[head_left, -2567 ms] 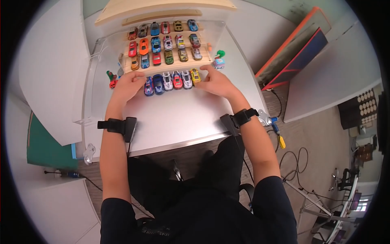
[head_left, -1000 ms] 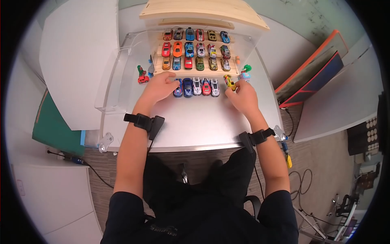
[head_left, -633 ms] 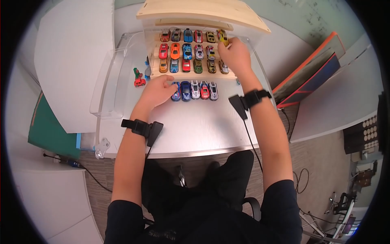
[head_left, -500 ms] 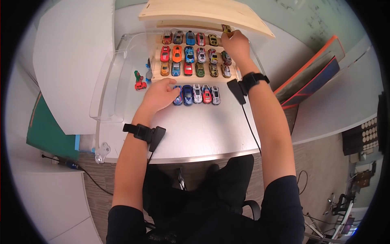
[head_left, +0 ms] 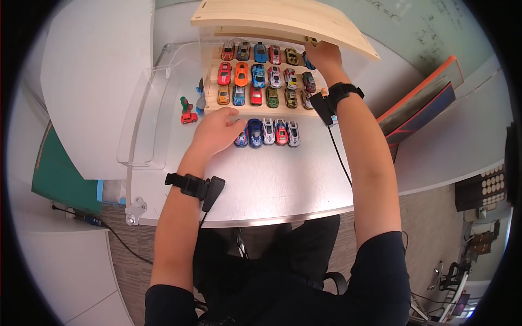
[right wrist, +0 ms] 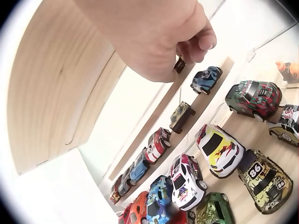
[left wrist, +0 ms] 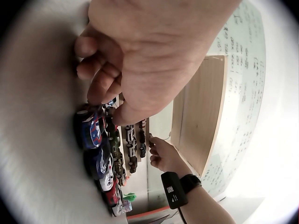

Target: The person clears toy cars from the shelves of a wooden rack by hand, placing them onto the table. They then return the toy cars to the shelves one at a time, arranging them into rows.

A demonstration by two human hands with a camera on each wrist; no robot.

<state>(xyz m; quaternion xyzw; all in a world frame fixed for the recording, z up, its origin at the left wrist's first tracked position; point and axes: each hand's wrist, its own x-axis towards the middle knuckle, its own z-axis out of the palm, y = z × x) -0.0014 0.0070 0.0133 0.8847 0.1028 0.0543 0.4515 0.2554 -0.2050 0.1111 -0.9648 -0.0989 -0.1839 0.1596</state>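
Observation:
In the head view, the right hand (head_left: 326,58) pinches a small yellow car (head_left: 311,40) at the top right of the stepped wooden rack (head_left: 217,107), under its wooden top panel. The right wrist view shows the held car (right wrist: 179,65) mostly covered by the fingers, above a blue car (right wrist: 206,79) on the top step. The left hand (head_left: 216,133) lies at the left end of a front row of several cars, loosely bent fingers beside the blue-and-red car (head_left: 241,140); the left wrist view shows this hand (left wrist: 149,51) close over that car (left wrist: 91,129). Contact cannot be made out.
Several rows of toy cars stand on the rack, beneath the raised wooden panel (head_left: 283,17). A clear plastic box (head_left: 142,127) and a red toy car with a green figure (head_left: 188,117) are at the left. Coloured boards (head_left: 421,111) lean at the right.
The right hand has picked the yellow car off the front row's right end and carried it up and back to the rack's top right. The left hand has stayed beside the front row.

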